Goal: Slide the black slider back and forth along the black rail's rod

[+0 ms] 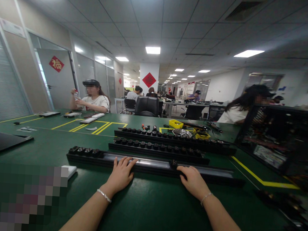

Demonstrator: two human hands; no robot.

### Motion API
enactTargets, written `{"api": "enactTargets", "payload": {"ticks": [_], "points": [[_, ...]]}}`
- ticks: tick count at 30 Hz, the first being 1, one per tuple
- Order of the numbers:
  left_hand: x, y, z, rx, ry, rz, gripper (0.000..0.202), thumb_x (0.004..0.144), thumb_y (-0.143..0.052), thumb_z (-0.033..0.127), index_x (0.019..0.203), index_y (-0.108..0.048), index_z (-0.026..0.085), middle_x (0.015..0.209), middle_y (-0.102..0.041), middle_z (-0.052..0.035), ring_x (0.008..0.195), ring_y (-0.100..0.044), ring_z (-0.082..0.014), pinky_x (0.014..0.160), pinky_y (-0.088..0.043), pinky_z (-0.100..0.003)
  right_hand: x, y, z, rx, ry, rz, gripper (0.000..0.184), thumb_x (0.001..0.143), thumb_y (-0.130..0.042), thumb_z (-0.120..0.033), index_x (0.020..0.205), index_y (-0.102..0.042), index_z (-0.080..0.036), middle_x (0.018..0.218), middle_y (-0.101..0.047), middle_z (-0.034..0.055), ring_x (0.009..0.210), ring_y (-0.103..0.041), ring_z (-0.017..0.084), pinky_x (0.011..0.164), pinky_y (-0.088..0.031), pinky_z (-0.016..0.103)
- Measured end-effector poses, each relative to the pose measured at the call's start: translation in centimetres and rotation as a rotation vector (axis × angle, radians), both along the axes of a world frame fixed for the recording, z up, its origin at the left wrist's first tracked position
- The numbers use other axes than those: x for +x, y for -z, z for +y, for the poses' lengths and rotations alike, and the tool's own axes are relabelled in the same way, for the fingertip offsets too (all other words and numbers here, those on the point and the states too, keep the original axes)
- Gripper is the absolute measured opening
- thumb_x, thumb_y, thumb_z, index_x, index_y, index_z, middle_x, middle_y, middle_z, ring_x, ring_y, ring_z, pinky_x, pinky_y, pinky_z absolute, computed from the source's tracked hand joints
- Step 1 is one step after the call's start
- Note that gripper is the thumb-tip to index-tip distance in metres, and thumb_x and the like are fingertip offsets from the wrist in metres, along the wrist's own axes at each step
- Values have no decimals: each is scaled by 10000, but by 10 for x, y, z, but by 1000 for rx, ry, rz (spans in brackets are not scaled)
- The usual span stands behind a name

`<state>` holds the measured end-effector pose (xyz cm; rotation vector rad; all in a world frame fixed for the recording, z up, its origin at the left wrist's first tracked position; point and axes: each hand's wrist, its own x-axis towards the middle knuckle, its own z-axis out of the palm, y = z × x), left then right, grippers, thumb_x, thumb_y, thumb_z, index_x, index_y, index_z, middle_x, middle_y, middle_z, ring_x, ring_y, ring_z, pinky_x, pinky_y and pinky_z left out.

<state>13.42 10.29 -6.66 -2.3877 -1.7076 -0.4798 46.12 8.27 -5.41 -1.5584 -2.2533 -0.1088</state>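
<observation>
A long black rail [150, 168] lies crosswise before me, with a shiny metallic channel [153, 162] along its top. Several black socket-like modules [85, 151] sit at its left end. My left hand [119, 173] rests on the rail left of its middle, fingers spread over the channel and front edge. Farther right, a single small black module [174, 163] stands in the channel. The fingertips of my right hand [193, 180] touch or nearly touch its right side, while the thumb lies at the rail's front. No grip around the module shows.
Behind lie two more black rails [158, 147] filled with modules. Past them are a yellow tray [176, 124] and a metal dish [181, 133]. An open black case [273, 138] stands at right; dark parts [282, 205] lie nearer. Co-workers sit across the green table [147, 213].
</observation>
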Motion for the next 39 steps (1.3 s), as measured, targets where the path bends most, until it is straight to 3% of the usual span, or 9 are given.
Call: {"api": "enactTargets", "payload": {"ticks": [8,25,39], "points": [[-1,0,0,8,13,-16,567,746,-453,212,1292,-362,332,1298,-440,-30,1240,-308,-256,1042,-68,-567,5,-6,-4,-61,-2,-37,395,765,-428,-180,1128,-547,-284,1060,-635,21,1000,-547,186,936,-335,390],[-2,2,1,19,25,-36,569,742,-447,205,1288,-359,340,1293,-442,-17,1233,-309,-249,1040,-71,-567,8,-11,-3,-130,-8,43,371,749,-434,-158,1085,-578,-221,1109,-617,48,1028,-536,192,937,-359,362],[-1,2,1,4,19,-40,563,739,-459,206,1281,-372,330,1293,-441,-24,1233,-308,-252,1042,-54,-568,13,-1,-2,-113,-26,33,424,742,-391,-105,1116,-531,-247,1127,-601,41,1055,-523,164,1048,-190,455]]}}
